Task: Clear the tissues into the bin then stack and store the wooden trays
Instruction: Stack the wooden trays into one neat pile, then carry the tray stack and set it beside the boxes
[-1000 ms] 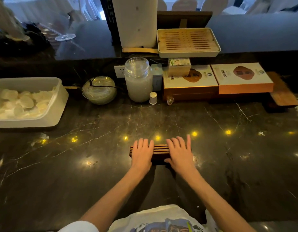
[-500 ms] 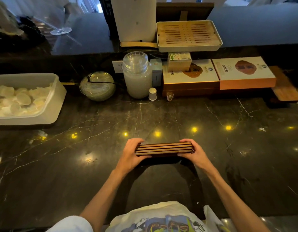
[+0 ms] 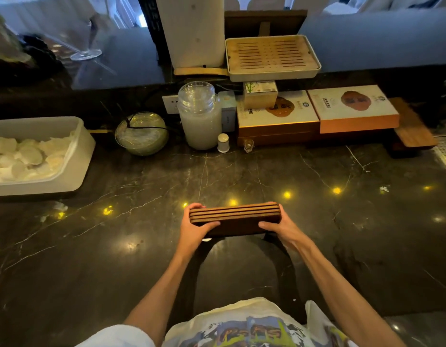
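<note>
Wooden trays (image 3: 234, 216), stacked in a dark pile of several thin layers, sit in mid-frame of the head view, lifted clear of the dark marble counter (image 3: 317, 221) and tilted so their long edges face the camera; the left hand (image 3: 195, 227) clasps the pile's left end, thumb across the near face and fingers curled over the far edge; the right hand (image 3: 282, 227) clasps the right end the same way, so each grip is clenched on the stack; both bare forearms reach up from the bottom of the frame, over a printed white shirt (image 3: 247, 326). At far left on the counter stands a white bin (image 3: 74, 171) holding crumpled tissues (image 3: 29, 156); behind, along the back edge, stand a round glass bowl (image 3: 141, 134), a lidded glass jar (image 3: 199, 116), a small white shaker (image 3: 223, 142) and two flat boxes (image 3: 317, 113) side by side; on the raised ledge above them rests a pale slatted tea tray (image 3: 272, 57), beside a tall white cylinder (image 3: 191, 31).
</note>
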`<move>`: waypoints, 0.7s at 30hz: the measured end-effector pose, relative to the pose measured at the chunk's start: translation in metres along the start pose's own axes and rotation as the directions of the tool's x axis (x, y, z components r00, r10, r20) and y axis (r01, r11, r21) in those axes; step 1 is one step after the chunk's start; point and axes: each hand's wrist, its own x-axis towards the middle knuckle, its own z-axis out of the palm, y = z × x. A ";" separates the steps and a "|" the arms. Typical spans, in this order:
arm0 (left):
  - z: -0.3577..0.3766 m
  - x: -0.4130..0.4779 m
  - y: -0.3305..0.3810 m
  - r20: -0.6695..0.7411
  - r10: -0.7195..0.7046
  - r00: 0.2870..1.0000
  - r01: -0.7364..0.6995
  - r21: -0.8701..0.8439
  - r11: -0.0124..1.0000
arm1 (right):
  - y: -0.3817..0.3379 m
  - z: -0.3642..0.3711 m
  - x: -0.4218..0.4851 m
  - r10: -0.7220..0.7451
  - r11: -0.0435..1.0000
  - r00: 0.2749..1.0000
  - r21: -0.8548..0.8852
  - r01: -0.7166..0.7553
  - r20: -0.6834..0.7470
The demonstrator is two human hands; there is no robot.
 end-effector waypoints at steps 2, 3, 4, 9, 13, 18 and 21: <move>0.004 0.006 0.008 -0.024 -0.054 0.998 0.054 0.016 0.998 | -0.009 0.002 -0.003 0.014 1.000 1.000 0.003 -0.014 -0.021; 0.005 0.007 0.011 -0.021 -0.083 0.996 0.084 0.031 0.996 | -0.013 0.002 -0.007 0.013 1.000 0.999 -0.024 -0.014 -0.029; 0.005 0.005 0.014 -0.014 -0.116 0.993 0.116 0.039 0.992 | -0.017 0.002 -0.012 0.016 0.997 0.999 -0.076 -0.018 -0.031; 0.002 -0.019 0.031 0.073 -0.265 0.962 0.265 0.011 0.964 | -0.021 0.003 -0.050 0.097 0.995 0.992 0.008 -0.096 -0.085; -0.013 -0.018 0.074 0.293 -0.353 0.888 0.371 -0.006 0.929 | -0.031 0.011 -0.078 0.157 0.965 0.979 0.233 -0.124 -0.127; -0.029 -0.030 0.116 0.414 -0.022 0.910 0.329 -0.689 0.646 | -0.067 0.039 -0.107 0.046 0.827 0.982 0.559 0.065 -0.183; 0.014 -0.060 0.136 0.280 0.005 0.960 0.229 -0.795 0.561 | -0.089 0.082 -0.120 -0.012 0.764 0.929 0.597 0.247 -0.370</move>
